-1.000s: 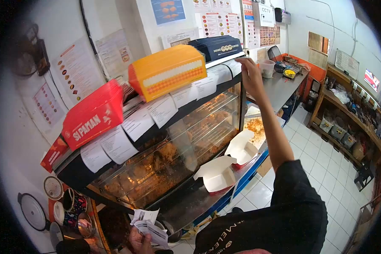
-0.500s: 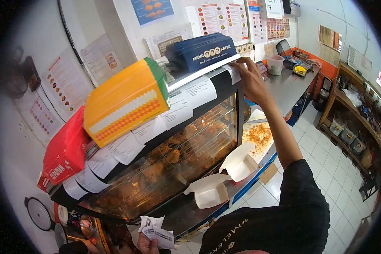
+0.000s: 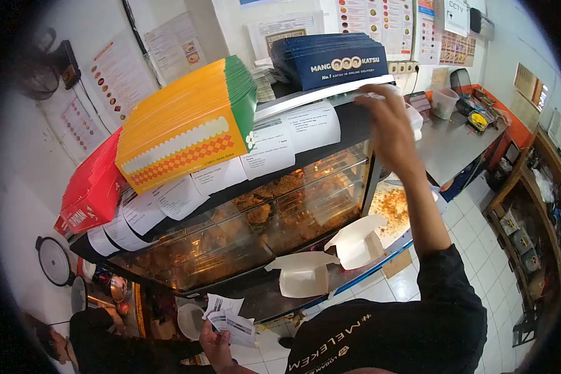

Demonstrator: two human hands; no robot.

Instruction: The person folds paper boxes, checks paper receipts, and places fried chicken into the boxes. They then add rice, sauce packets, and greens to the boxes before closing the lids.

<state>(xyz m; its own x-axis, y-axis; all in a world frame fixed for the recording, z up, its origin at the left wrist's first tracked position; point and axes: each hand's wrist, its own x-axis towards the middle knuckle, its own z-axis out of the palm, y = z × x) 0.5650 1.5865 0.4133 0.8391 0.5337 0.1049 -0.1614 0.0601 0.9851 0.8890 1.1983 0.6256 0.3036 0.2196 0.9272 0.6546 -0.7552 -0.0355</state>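
Note:
My left hand [image 3: 215, 341] is closed around a few printed paper receipts [image 3: 232, 324], low at the front of the glass food warmer [image 3: 274, 209]. My right hand [image 3: 389, 124] is raised over the warmer's right top end, its fingers blurred and bent toward the white rail [image 3: 324, 98]. I cannot tell whether it holds anything. Several order slips [image 3: 268, 151] hang in a row from that rail. Above them stand stacks of folded boxes: navy [image 3: 333, 65], yellow and green [image 3: 184, 134], and red [image 3: 93, 190]. Fried pieces lie behind the glass.
Two open white cartons [image 3: 304, 277] sit on the ledge before the warmer. Beyond it is a crumb-covered tray [image 3: 392, 209]. A steel counter [image 3: 458, 143] runs along the back right, wooden shelves [image 3: 529, 206] at far right. Another person [image 3: 106, 340] is at lower left.
My right hand has come off the slip at the rail's right end, which no longer shows. My left hand keeps its receipts. The view has shifted, showing more of the other person.

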